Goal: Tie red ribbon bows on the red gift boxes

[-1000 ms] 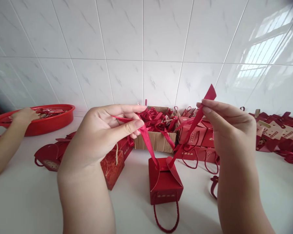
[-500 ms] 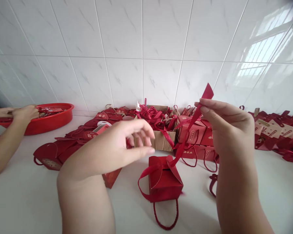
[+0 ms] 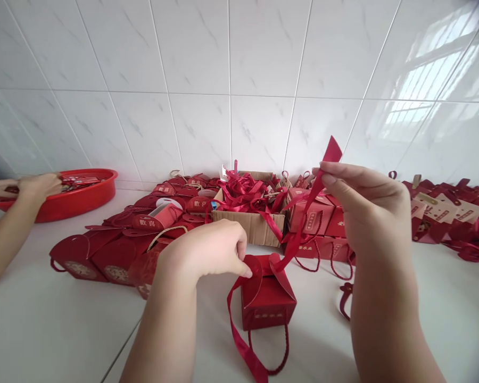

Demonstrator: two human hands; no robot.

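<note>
A small red gift box (image 3: 268, 303) with rounded top flaps and a twisted cord handle (image 3: 286, 346) stands on the white table in front of me. A red ribbon (image 3: 299, 239) runs from the box's top up to my right hand (image 3: 367, 202), which pinches it near its cut end between thumb and fingers. My left hand (image 3: 217, 247) is at the box's upper left flap, thumb and fingers closed on the ribbon where it leaves the box. From there the ribbon's other length hangs down left of the box, across the cord handle.
Behind, a cardboard box (image 3: 249, 226) holds tangled red ribbons, beside stacked red boxes (image 3: 317, 218). Rows of red boxes (image 3: 99, 255) stand left; more packets (image 3: 447, 213) lie right. At far left, another person's hands (image 3: 40, 189) are at a red basin (image 3: 91, 202).
My left hand has come down from above to the box's left flap and taken the ribbon there. The left ribbon loop has dropped into a hanging tail. My right hand still holds its end.
</note>
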